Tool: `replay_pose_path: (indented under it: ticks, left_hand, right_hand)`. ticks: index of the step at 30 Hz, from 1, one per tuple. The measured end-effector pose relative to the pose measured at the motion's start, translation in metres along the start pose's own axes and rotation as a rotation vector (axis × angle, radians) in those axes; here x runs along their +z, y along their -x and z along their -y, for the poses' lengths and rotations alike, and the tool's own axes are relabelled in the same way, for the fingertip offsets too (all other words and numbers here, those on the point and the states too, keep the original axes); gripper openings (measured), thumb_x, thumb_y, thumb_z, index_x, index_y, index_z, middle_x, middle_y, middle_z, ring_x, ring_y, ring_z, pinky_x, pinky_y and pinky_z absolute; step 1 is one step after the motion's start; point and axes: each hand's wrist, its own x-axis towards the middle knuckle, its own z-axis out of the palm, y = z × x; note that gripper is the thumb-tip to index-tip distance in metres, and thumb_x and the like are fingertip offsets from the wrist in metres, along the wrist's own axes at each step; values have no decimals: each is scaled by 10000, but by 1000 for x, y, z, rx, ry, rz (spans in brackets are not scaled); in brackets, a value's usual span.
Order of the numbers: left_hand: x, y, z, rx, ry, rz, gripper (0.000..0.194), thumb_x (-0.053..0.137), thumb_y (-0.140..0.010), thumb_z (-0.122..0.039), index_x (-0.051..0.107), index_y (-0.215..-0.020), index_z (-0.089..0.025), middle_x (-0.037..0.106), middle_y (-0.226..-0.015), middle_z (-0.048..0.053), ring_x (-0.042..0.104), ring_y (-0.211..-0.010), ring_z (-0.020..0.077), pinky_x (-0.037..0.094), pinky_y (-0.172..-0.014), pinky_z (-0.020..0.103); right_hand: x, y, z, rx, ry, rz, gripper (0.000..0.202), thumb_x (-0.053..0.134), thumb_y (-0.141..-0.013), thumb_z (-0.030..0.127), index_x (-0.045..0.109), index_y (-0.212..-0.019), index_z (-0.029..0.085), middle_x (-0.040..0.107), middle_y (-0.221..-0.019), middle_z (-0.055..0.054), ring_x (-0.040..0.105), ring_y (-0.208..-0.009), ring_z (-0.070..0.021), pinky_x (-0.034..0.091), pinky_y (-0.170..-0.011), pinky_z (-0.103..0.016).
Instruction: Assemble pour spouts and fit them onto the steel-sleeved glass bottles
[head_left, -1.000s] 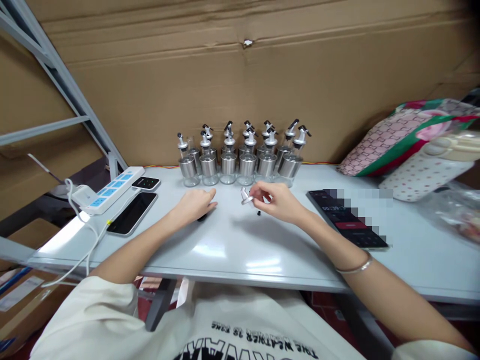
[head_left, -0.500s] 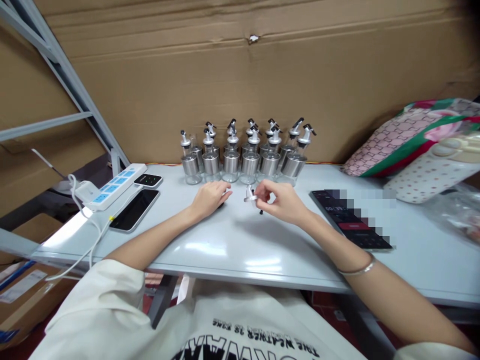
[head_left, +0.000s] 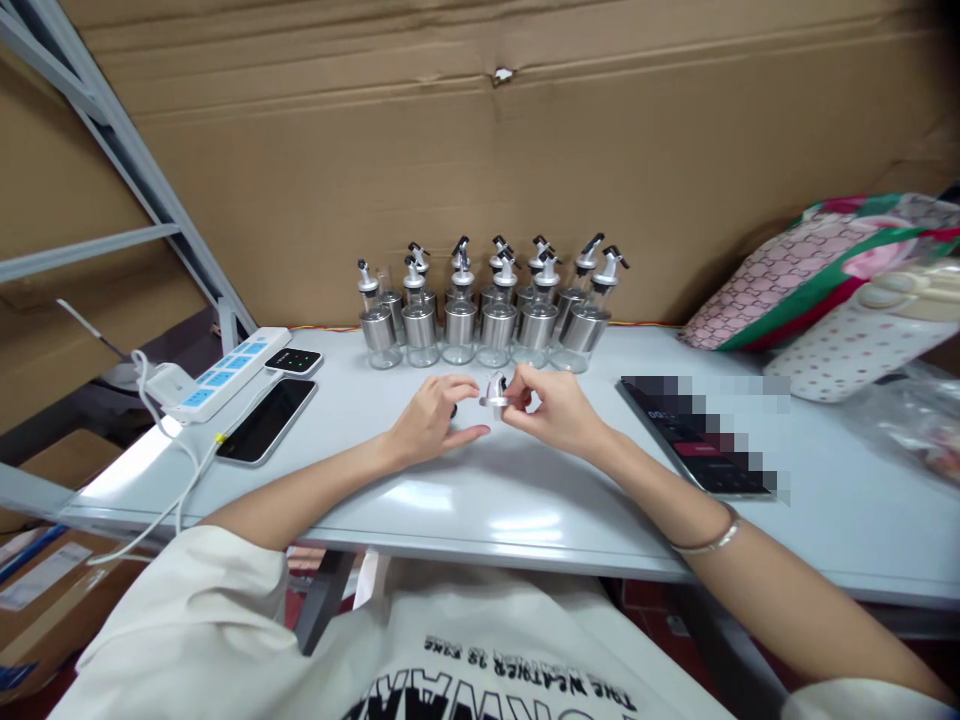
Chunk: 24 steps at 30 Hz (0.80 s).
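Note:
My right hand (head_left: 559,410) pinches a silver pourer spout (head_left: 495,392) between thumb and fingertips, just above the table. Facing it is my left hand (head_left: 429,420), its thumb and index finger spread apart close to the spout but not visibly touching it. A small black part (head_left: 454,410) shows inside the left hand, seemingly kept by the curled fingers; most of it is hidden. Behind both hands stand two rows of glass oil bottles (head_left: 498,328) with steel sleeves, most topped with silver and black pourer spouts. One bottle (head_left: 391,300) in the back row at the left shows no spout.
On the left of the grey table (head_left: 465,510) lie a power strip (head_left: 232,375), a small black and white device (head_left: 295,362), a phone (head_left: 268,420) and white cables. Another phone (head_left: 690,435), a dotted white container (head_left: 855,335) and a pink patterned bag (head_left: 780,280) are on the right.
My left hand has turned and come nearer to the spout, opening its thumb and index finger. The spout in my right hand has turned slightly and sits more upright.

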Motion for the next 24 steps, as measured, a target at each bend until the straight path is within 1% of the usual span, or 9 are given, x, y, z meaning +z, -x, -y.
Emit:
replay_pose_path:
  ticks: [3,6,8,10,13,16,19,22,24]
  left_hand:
    - [2,1,-9,44,35,79,407,456,-910,-453,412,-1209,-180,614,-1109,123,572,-1027,208,417,-854,348]
    - [4,1,-12,28,35,99,356,399,-942,-427,467,-1163,-155,656,-1036,108,605,-965,189,402,-851,341]
    - [5,0,-11,16,8,128,346,386,-950,-421,491,-1137,-149,670,-1028,108,616,-966,192,379,-869,358]
    - [5,-2,-8,6,-15,174,339,389,-952,-412,503,-1137,-151,673,-1055,115,614,-1005,200,360,-889,373]
    - [6,-3,-5,24,-15,219,325,398,-952,-407,512,-1132,-161,682,-1066,106,619,-1019,191,341,-929,382]
    - [7,-3,-2,77,-16,205,315,396,-954,-404,515,-1121,-165,693,-1048,96,631,-1011,177,331,-964,386]
    - [9,-1,0,137,-16,188,293,403,-956,-380,508,-1121,-162,696,-1038,91,634,-1011,168,345,-964,379]
    - [9,-1,0,183,-18,159,282,407,-956,-373,497,-1122,-163,698,-1024,84,639,-995,161,367,-943,367]
    - [9,-2,0,224,-29,99,282,394,-960,-376,482,-1120,-160,699,-1002,81,645,-974,157,382,-917,355]
  right_hand:
    - [2,2,1,4,-13,99,132,548,-665,155,429,-666,211,549,-562,33,498,-503,-101,367,-504,-206]
    - [-3,0,4,-2,6,267,100,564,-719,187,464,-715,200,581,-634,12,528,-566,-119,382,-542,-219]
    - [-10,-2,4,-11,41,349,73,573,-739,206,505,-759,189,611,-713,-13,555,-642,-140,401,-597,-238]
    - [-17,-4,1,5,88,402,64,568,-729,180,541,-787,182,622,-767,-30,563,-695,-157,410,-642,-255]
    - [-23,-4,-8,58,198,497,152,562,-681,123,576,-823,174,628,-802,-47,551,-694,-169,401,-631,-263]
    - [-22,-2,-17,84,278,554,241,565,-652,91,599,-879,168,640,-837,-62,551,-692,-172,390,-609,-257]
    - [-20,-1,-23,126,296,571,254,555,-662,77,615,-892,165,650,-782,-52,547,-646,-158,374,-569,-242]
    - [-18,-2,-25,127,307,592,181,544,-686,74,636,-814,161,661,-759,-56,559,-650,-161,377,-578,-244]
    - [-18,-3,-25,94,308,604,155,532,-706,65,646,-757,157,671,-778,-67,579,-688,-172,395,-624,-255]
